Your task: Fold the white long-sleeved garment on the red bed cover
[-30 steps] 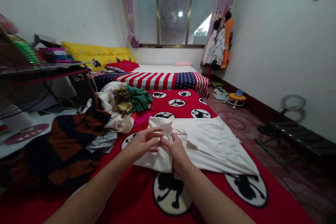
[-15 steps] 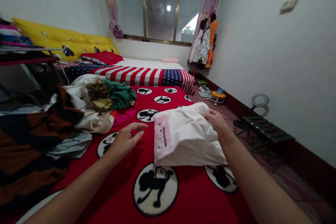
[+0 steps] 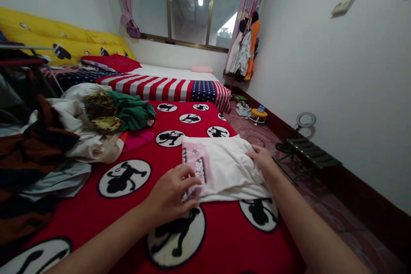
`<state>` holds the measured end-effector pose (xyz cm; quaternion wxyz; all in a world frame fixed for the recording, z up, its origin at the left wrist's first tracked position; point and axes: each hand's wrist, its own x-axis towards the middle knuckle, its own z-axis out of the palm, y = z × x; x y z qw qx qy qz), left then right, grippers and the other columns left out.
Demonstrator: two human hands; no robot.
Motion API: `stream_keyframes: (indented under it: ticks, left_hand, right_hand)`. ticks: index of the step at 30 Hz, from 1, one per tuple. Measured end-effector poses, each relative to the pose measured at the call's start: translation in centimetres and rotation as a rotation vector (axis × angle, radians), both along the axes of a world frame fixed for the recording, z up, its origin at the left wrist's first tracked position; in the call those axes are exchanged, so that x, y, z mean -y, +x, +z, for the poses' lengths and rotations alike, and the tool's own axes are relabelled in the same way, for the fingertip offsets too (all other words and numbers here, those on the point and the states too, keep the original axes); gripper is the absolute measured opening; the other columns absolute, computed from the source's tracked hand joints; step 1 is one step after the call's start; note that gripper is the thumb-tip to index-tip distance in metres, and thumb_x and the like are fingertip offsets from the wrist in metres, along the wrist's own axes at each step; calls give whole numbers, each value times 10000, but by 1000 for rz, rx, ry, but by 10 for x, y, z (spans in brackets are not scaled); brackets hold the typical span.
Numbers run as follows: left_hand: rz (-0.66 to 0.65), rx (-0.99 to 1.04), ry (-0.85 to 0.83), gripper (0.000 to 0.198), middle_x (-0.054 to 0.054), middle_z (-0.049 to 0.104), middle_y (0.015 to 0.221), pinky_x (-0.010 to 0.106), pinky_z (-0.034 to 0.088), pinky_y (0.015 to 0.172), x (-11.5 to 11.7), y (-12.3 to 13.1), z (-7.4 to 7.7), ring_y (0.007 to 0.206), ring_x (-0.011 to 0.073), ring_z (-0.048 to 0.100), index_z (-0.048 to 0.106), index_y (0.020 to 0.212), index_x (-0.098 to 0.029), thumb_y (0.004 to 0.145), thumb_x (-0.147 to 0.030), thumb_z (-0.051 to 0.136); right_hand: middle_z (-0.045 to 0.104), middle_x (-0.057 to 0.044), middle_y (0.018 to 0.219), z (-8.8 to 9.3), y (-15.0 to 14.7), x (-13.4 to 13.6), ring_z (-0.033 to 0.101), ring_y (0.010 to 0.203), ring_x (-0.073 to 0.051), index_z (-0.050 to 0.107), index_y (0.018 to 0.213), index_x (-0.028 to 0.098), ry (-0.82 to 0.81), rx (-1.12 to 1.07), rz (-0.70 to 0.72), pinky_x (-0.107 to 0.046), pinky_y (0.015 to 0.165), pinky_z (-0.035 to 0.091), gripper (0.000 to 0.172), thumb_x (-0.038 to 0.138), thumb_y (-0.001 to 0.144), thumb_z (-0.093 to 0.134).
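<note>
A white shirt (image 3: pixel 226 165) with a pink printed patch and dark lettering lies folded on a red blanket (image 3: pixel 231 239) patterned with black monkey figures in white circles. My left hand (image 3: pixel 175 188) is at the shirt's near left corner, thumb and curved fingers apart, fingertips over the printed part. At the shirt's right edge, my right hand (image 3: pixel 262 160) has its fingers closed on the fabric. Its thumb is mostly hidden. Loose wrinkles run across the right half of the shirt.
A heap of rumpled clothes (image 3: pixel 80 124) lies on the left of the blanket. Behind stands a bed with a striped, starred cover (image 3: pixel 160 87). To the right are a dark green slatted folding stool (image 3: pixel 313 152), a ring light (image 3: pixel 306 120) and a small yellow-topped stool (image 3: pixel 258 113).
My left hand has moved right and down onto the shirt's left corner. My right hand has lowered its side, and the raised top fold now lies flatter. The view has shifted slightly right.
</note>
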<state>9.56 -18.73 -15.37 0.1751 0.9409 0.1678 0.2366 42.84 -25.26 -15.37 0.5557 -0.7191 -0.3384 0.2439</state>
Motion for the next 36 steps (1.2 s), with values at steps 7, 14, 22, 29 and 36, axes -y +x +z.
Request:
stream_keyframes:
  ticks: [7, 14, 22, 29, 36]
  left_hand:
    - [-48, -38, -33, 178, 44, 628, 944, 274, 457, 761, -3, 1, -10, 895, 176, 574, 694, 950, -229, 863, -153, 559]
    - [-71, 4, -205, 176, 34, 648, 934, 234, 448, 777, -11, -7, 4, 878, 153, 609, 716, 942, -244, 858, -184, 573]
    - [-34, -195, -109, 287, 30, 653, 712, 259, 424, 621, -14, 24, 33, 692, 180, 614, 728, 740, -235, 859, -447, 576]
    - [194, -7, 28, 406, 167, 502, 1370, 416, 417, 1016, -24, 83, 13, 1233, 284, 508, 579, 1255, -153, 856, -224, 551]
    - [291, -46, 88, 721, 168, 219, 1565, 533, 135, 1168, -25, 88, -21, 1460, 325, 115, 345, 1459, -169, 831, -410, 602]
  right_hand:
    - [723, -113, 1010, 20, -12, 17, 656, 910, -278, 691, 1032, 121, -170, 219, 131, -360, 792, 510, 567, 372, 534, 792]
    - [708, -82, 1068, 22, -3, 39, 648, 927, -250, 672, 1104, 148, -123, 338, 125, -360, 855, 481, 559, 324, 578, 743]
    - [709, -69, 767, 8, 9, 21, 643, 739, -243, 732, 851, 148, -296, 586, 41, -327, 704, 466, 376, 465, 652, 704]
    - [729, -124, 865, 1, 17, -43, 656, 767, -231, 716, 908, 107, -198, 546, -189, -311, 697, 477, 373, 384, 663, 667]
    - [720, -118, 1013, -3, 13, -52, 635, 910, -245, 700, 1016, 154, -113, 674, -392, -314, 801, 451, 392, 387, 818, 455]
